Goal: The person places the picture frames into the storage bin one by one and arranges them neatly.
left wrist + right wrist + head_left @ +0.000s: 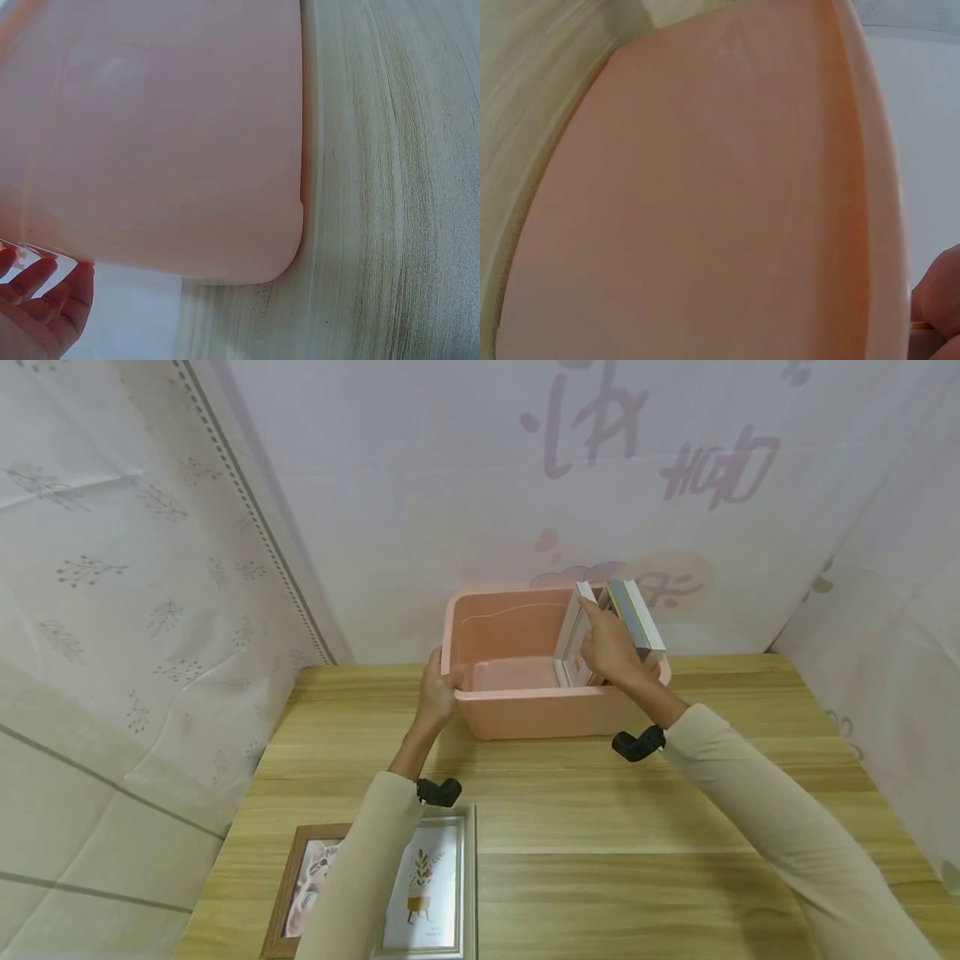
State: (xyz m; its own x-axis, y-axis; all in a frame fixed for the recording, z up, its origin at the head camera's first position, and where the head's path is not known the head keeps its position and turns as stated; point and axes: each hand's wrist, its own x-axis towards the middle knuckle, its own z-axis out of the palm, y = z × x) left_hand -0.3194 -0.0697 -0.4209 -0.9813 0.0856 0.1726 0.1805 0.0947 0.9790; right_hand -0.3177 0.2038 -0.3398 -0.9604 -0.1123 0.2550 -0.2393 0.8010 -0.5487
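A pink plastic basin (540,714) stands at the back of the wooden table. My left hand (435,693) grips its left rim, and the left wrist view shows fingers (71,300) against the outside wall. Inside, at the right end, several picture frames stand on edge, tilted. My right hand (611,647) reaches in over them and holds the leftmost white picture frame (570,635), index finger along its upper edge. Right of that hand lean a blue-grey frame (628,610) and a white one (647,618). In the right wrist view the basin wall hides most of this hand.
Near the front left of the table (600,893) lie a brown-framed picture (285,902) and a silver-framed plant picture (431,893), partly under my left sleeve. A printed cloth (390,510) hangs right behind the basin, with more cloth at both sides.
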